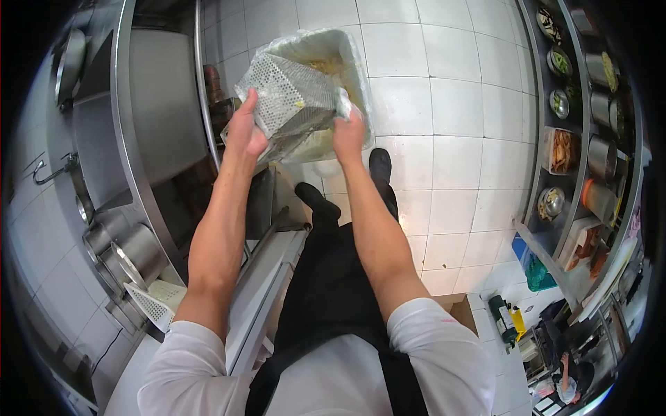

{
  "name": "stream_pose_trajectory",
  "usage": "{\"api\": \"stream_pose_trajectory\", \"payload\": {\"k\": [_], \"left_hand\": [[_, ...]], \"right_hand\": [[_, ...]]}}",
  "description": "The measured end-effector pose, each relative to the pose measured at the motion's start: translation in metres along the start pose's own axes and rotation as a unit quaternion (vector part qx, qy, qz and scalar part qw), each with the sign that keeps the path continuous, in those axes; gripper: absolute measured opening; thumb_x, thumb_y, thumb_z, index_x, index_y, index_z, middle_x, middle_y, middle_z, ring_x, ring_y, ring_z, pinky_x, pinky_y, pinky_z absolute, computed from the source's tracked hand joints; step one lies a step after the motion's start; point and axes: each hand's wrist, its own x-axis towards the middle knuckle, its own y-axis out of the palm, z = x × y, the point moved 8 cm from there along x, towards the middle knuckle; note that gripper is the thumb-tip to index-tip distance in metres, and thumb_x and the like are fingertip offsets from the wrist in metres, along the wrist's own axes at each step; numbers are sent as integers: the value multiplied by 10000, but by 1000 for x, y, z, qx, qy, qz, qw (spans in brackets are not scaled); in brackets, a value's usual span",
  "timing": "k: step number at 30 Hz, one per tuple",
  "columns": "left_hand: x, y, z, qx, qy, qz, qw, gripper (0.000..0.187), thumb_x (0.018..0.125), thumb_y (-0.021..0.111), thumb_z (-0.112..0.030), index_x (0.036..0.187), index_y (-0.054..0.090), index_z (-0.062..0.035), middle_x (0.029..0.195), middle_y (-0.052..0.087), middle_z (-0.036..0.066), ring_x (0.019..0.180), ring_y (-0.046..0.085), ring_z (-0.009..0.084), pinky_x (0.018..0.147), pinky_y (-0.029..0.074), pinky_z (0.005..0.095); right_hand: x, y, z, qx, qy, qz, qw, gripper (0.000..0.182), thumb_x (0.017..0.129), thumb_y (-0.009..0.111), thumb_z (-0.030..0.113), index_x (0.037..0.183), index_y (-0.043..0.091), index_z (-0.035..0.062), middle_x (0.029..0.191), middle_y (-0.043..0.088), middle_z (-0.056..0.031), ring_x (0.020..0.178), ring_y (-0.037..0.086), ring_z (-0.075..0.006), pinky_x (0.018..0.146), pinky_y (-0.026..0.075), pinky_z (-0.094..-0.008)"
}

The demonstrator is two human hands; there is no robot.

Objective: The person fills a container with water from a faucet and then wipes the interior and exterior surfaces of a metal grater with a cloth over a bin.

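A perforated metal strainer (274, 90) is tilted over a bin (357, 69) lined with clear plastic, which stands on the tiled floor. My left hand (245, 132) grips the strainer's near left edge, thumb stretched up along its perforated face. At the right side, my right hand (348, 133) is closed on the strainer's edge together with something whitish, perhaps a cloth. A small yellow-green scrap clings to the strainer's face. Brownish and yellowish scraps show inside the bin behind the strainer.
A steel counter (166, 90) with a rail runs along the left. Pots (142, 253) and another perforated container (156, 301) sit at lower left. Food containers (560, 151) line shelving on the right. A green bottle (501, 319) and a distant person (565, 385) are at lower right.
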Motion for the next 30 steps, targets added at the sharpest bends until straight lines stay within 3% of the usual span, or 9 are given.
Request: {"api": "stream_pose_trajectory", "payload": {"k": [5, 8, 11, 14, 17, 20, 24, 28, 30], "left_hand": [[7, -5, 10, -25, 7, 14, 1000, 453, 1044, 436, -280, 1383, 423, 20, 1382, 510, 187, 1264, 502, 356, 1098, 381, 513], [7, 3, 10, -24, 12, -3, 1000, 447, 1049, 420, -288, 1374, 427, 18, 1371, 516, 185, 1259, 506, 354, 1095, 384, 516], [9, 6, 13, -16, 8, -11, 1000, 444, 1050, 414, -304, 1349, 447, 22, 1356, 532, 175, 1278, 495, 339, 1117, 369, 496], [16, 4, 16, -26, 37, -12, 999, 430, 1057, 392, -286, 1361, 434, 15, 1358, 519, 183, 1262, 503, 350, 1096, 382, 520], [18, 4, 12, -28, 58, -49, 997, 443, 1061, 374, -292, 1372, 421, 19, 1379, 503, 188, 1266, 497, 351, 1107, 371, 520], [23, 3, 9, -79, 83, -33, 993, 474, 1063, 351, -317, 1382, 410, 28, 1404, 485, 199, 1285, 482, 357, 1124, 349, 515], [19, 11, 13, -114, 84, -20, 990, 492, 1069, 299, -331, 1405, 396, 15, 1439, 463, 186, 1328, 445, 347, 1142, 326, 510], [0, 19, 9, -102, 112, -29, 988, 495, 1071, 276, -336, 1414, 398, -1, 1451, 463, 167, 1341, 438, 335, 1148, 318, 504], [-1, 20, 8, -97, 121, -40, 987, 497, 1071, 275, -342, 1411, 404, -4, 1452, 464, 160, 1342, 438, 330, 1148, 316, 503]], "right_hand": [[-14, -5, 86, 95, -55, 9, 994, 479, 748, 516, -2, 1218, 612, -17, 1260, 573, -212, 1224, 500, -375, 1071, 364, -418], [-17, -10, 130, 36, -156, 23, 987, 462, 729, 539, -9, 1181, 634, 1, 1259, 554, -204, 1212, 488, -389, 1068, 357, -435], [-30, -7, 152, -162, -298, 18, 940, 444, 733, 512, -16, 1163, 625, -23, 1245, 529, -200, 1175, 505, -380, 1047, 383, -402], [-29, -15, 126, -97, -244, -7, 965, 422, 750, 525, -1, 1163, 606, -23, 1206, 527, -210, 1148, 506, -390, 1038, 382, -401], [-29, -11, 81, 23, -78, -29, 996, 445, 776, 547, 17, 1218, 547, -34, 1179, 523, -237, 1178, 462, -419, 1040, 357, -456], [-47, 9, 94, 101, -11, -8, 995, 432, 814, 541, 31, 1240, 518, -39, 1207, 515, -244, 1184, 462, -417, 1045, 349, -461], [-69, 33, 118, 104, -77, -39, 991, 433, 832, 536, 29, 1258, 500, -40, 1299, 488, -264, 1250, 441, -419, 1062, 336, -459], [-34, 38, 50, 99, 139, 22, 985, 409, 829, 525, 3, 1233, 534, -62, 1320, 514, -272, 1260, 473, -420, 1075, 357, -443], [-39, 36, 62, 96, 96, -3, 991, 397, 836, 513, -5, 1224, 539, -82, 1260, 558, -274, 1217, 509, -426, 1043, 390, -436]]}}
